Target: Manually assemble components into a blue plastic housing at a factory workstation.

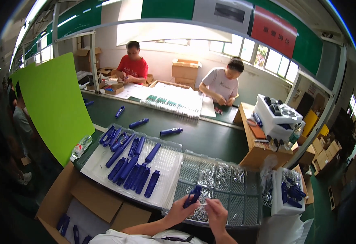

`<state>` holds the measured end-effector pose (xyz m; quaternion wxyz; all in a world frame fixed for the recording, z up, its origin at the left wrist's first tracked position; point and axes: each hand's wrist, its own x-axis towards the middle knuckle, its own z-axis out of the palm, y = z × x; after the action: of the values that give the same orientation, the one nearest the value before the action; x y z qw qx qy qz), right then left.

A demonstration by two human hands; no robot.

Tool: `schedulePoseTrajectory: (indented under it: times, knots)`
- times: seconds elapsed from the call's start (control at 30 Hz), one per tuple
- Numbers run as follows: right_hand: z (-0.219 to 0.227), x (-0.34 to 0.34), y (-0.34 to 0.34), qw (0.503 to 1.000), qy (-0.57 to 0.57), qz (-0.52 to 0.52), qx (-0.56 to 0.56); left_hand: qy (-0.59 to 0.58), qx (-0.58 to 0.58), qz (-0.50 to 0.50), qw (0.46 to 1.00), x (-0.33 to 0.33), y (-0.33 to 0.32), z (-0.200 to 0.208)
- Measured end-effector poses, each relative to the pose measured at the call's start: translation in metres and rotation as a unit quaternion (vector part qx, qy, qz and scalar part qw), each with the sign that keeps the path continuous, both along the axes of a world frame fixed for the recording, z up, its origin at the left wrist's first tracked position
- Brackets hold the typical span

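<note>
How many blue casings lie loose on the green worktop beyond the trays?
3 clearly: left casing, farthest back; middle casing, behind the left tray; right casing, nearest. Blue pieces by the green board may add more; it may hide others.

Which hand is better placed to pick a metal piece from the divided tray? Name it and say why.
Probably the right hand: it is at the divided tray, near loose metal pieces, though whether it pinches something is unclear. The left hand holds a blue casing.

Held casing [193,194] is deep blue, clips [206,177] are shiny silver, tabletop [212,140] is dark green, clear tray [249,203] has a crosshatch pattern, panel [56,105] is super loud lime, carton [92,190] plain brown, shirt [133,66] bright red.
</note>
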<state>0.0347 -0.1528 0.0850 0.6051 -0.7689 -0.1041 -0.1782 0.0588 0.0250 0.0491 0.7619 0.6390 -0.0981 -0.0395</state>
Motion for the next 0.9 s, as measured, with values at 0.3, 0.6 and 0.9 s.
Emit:
schedulePoseTrajectory:
  times: [0.3,0.6,0.9]
  knots:
    - [0.028,0.041,-0.043,0.996,-0.050,-0.015,0.077,0.190,-0.369,-0.213,0.884,0.025,0.013,-0.015]
    - [0.025,0.042,-0.020,0.984,-0.021,-0.012,-0.177,0.233,-0.242,-0.183,0.924,0.009,-0.008,-0.023]
    - [0.002,0.032,-0.021,0.966,-0.019,-0.043,-0.256,0.228,-0.215,-0.215,0.925,0.001,-0.015,-0.038]
